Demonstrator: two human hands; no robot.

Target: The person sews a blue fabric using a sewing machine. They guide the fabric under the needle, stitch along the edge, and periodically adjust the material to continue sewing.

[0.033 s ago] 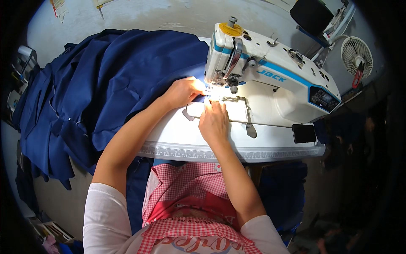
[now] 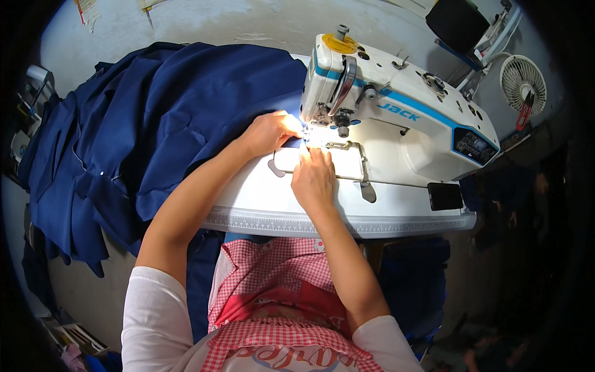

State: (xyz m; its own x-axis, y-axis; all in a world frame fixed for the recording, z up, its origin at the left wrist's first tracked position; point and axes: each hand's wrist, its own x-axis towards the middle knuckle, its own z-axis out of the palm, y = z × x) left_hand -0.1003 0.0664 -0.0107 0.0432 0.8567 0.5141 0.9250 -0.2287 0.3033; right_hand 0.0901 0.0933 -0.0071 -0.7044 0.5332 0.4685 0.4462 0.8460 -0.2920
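- Left hand (image 2: 269,131) lies flat on the dark navy blue cloth (image 2: 155,124), fingers pressed down right beside the needle area of the white industrial sewing machine with a light blue stripe (image 2: 396,111).
- No pinch there: the palm and fingers rest on the fabric's edge rather than closing round it.
- Right hand (image 2: 313,180) sits on the white machine bed, just in front of the needle, fingertips curled down onto a small strip of the cloth at the presser foot; whether it nips the fabric or only presses on it is too small to tell.
- The two hands are close together, left one behind and to the left, right one nearer the body.
- Most of the navy cloth is heaped over the left part of the white sewing table (image 2: 273,211) and hangs off its left side in folds; only its edge reaches the needle, which is lit by a bright spot.
- A yellow thread disc (image 2: 339,43) sits on top of the machine head.
- A small white round fan (image 2: 522,80) stands at upper right, well apart from the hands.
- A black rectangular box (image 2: 444,196) sits at the table's right front edge.
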